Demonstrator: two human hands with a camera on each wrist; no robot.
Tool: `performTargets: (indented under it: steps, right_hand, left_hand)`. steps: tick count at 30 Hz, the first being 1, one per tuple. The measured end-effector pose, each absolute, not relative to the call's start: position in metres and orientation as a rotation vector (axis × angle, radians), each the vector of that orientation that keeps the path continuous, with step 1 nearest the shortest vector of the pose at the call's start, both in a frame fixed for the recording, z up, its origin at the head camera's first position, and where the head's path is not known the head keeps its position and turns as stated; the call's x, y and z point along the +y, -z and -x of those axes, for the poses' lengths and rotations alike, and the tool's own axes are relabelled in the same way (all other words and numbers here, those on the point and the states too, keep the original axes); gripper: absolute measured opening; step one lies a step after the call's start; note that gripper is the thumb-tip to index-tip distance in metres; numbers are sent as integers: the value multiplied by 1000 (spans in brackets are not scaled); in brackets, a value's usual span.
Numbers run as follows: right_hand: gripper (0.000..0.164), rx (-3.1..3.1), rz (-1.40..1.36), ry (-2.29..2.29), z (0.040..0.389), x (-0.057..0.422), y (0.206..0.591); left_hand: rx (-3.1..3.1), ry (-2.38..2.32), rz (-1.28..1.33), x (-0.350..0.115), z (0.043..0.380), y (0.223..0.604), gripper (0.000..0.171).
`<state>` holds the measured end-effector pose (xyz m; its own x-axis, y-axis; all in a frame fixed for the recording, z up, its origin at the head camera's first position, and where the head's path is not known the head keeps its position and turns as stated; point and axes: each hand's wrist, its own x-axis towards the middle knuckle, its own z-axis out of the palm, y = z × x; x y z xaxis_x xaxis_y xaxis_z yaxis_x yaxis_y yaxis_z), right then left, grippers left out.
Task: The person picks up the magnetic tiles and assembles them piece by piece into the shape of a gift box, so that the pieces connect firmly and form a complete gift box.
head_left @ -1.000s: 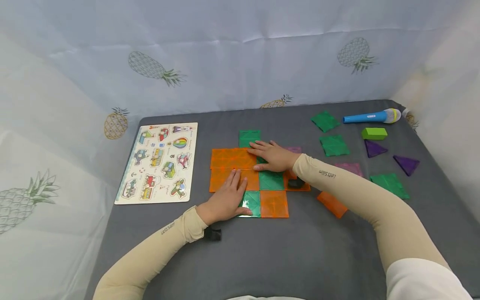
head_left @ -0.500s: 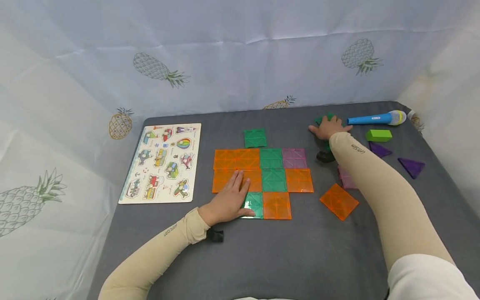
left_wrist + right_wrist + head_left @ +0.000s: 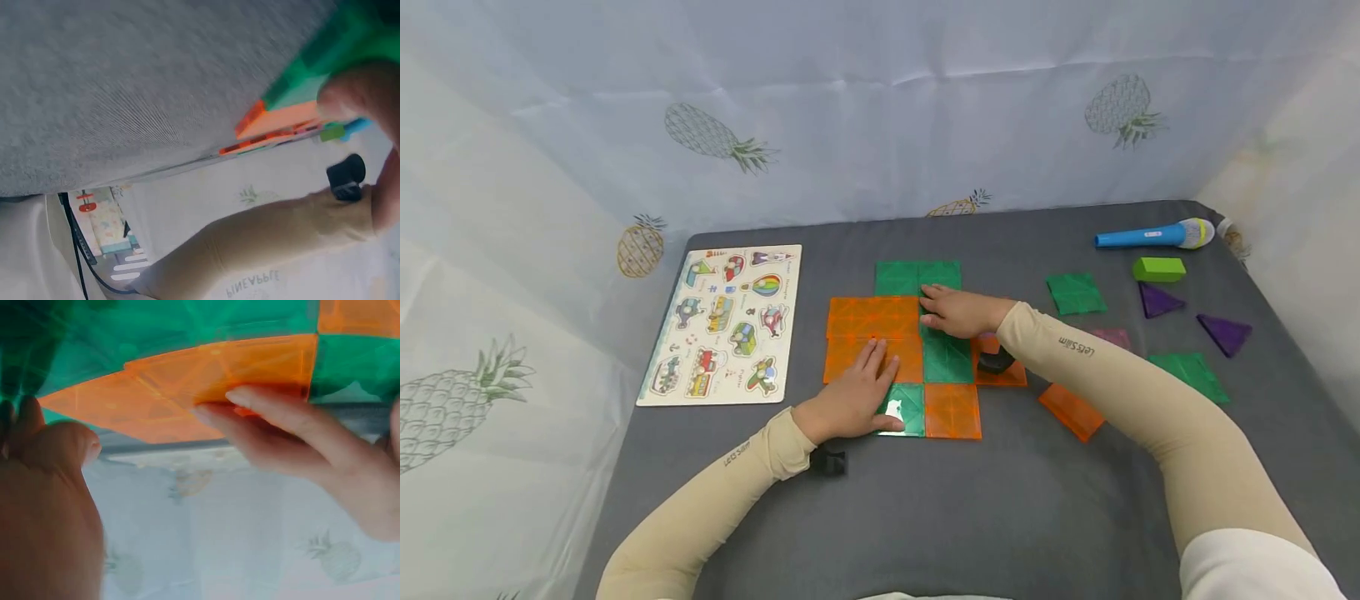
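A flat patchwork of translucent orange tiles and green tiles lies in the middle of the dark table. My left hand rests palm-down on it, fingers straight over the orange part. Its thumb touches the front green tile, also close up in the left wrist view. My right hand lies on the green column, fingertips at the lower edge of the back green tile. In the right wrist view, straight left fingers touch the orange; the right fingertips are partly hidden. A loose orange tile lies partly under the right forearm.
At left lies a picture puzzle board. To the right are loose green tiles, a pink tile, purple triangles, a lime block and a blue toy microphone. A patterned curtain stands behind the table.
My right hand reached to the green tile at the back right, then returned left. That tile now lies beside the back green tile of the patchwork. My left hand stayed in place.
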<state>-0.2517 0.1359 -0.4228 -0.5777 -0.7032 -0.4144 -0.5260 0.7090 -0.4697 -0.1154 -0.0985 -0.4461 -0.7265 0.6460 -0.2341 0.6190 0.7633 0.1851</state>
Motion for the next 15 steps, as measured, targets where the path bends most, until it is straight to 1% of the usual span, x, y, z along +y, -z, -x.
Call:
performTargets:
  steps: [5,9,12,15]
  right_hand:
    - [53,2396,940,461,248,138,425]
    - [50,2448,1010,446,249,144,432]
    - [52,2505,1081,355,241,145,436]
    - [57,2559,1133,251,225,146,441]
  left_hand:
    - [2651,-125,-965,-98,117,443,95]
    - [2641,-153,-935,-98,116,444,95]
    - [2654,-149,-930,-97,116,446,95]
    - [2659,-150,-928,-97,116,448,95]
